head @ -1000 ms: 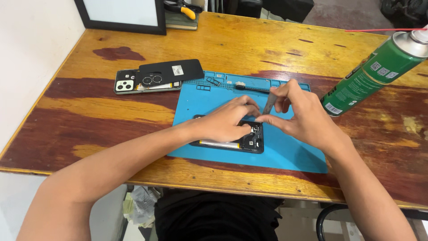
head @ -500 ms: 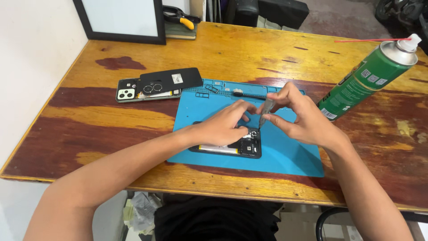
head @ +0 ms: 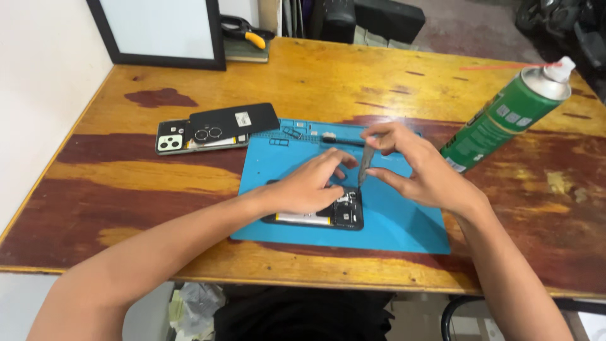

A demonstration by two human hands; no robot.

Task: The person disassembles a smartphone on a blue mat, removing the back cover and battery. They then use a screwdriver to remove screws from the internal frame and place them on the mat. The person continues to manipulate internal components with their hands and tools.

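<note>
— Table first: yellow-red wood, with a blue mat near its front edge. What's on the mat?

— An opened phone, lying flat at the mat's front left part.

— Beside that?

— A green can leaning at the right; a black cover lying over a second phone left of the mat.

— And the hands?

— Left hand lies on the phone, fingers curled, pressing it down. Right hand hovers just above, thumb and forefinger pinching slim tweezers, tip pointing down at the phone's top end.
</note>
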